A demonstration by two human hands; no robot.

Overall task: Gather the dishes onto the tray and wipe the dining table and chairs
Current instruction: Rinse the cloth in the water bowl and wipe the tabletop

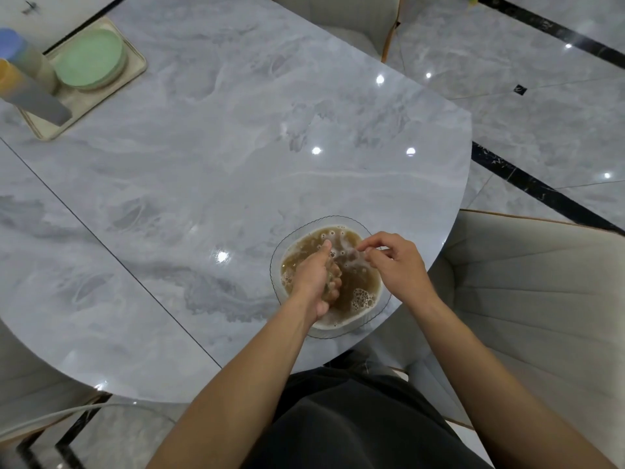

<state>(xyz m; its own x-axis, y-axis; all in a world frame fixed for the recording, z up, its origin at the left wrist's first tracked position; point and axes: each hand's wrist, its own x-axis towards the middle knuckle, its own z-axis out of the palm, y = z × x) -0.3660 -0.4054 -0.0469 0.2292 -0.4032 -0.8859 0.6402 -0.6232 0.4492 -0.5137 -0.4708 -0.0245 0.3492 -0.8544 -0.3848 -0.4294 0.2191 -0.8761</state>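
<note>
- Gripping a small sodden wad point(328, 285) with the curled fingers point(335, 282) of the left hand point(316, 277), knuckles half sunk in liquid; too hidden to tell cloth from sponge.
- Pinching a thin, pale, see-through scrap point(351, 253) between thumb and fingertips point(367, 254) of the right hand point(397, 262), just above the liquid at the far right side; no telling what the scrap is.
- Both hands working over one clear glass bowl point(333, 218) with a scalloped rim.
- In the bowl, murky brown water point(358, 282), with foam bubbles point(362, 297) bunched near the right side and more along the far side.
- Bare forearms reaching in from the lower edge, over a lap in dark clothing.
- Under the bowl, a glossy grey marbled table point(220, 157); bowl set right at the near curved edge.
- Far off at the table's left corner, well apart from the bowl, a beige tray point(84, 106) lying flat.
- On the tray, a stack of round green plates point(89, 59).
- Just left of the plates, two blurred bottles point(37, 96), one capped blue, one capped orange; cannot tell whether standing on the tray or nearer the camera.
- Just right of the table edge, a pale padded chair point(541, 282); at the far side a second chair point(345, 25) tucked close; at lower left a third chair point(27, 384), only partly in view.
- Beyond all that, a shiny grey stone floor point(541, 113) crossed by black strips and dotted with lamp glints.
</note>
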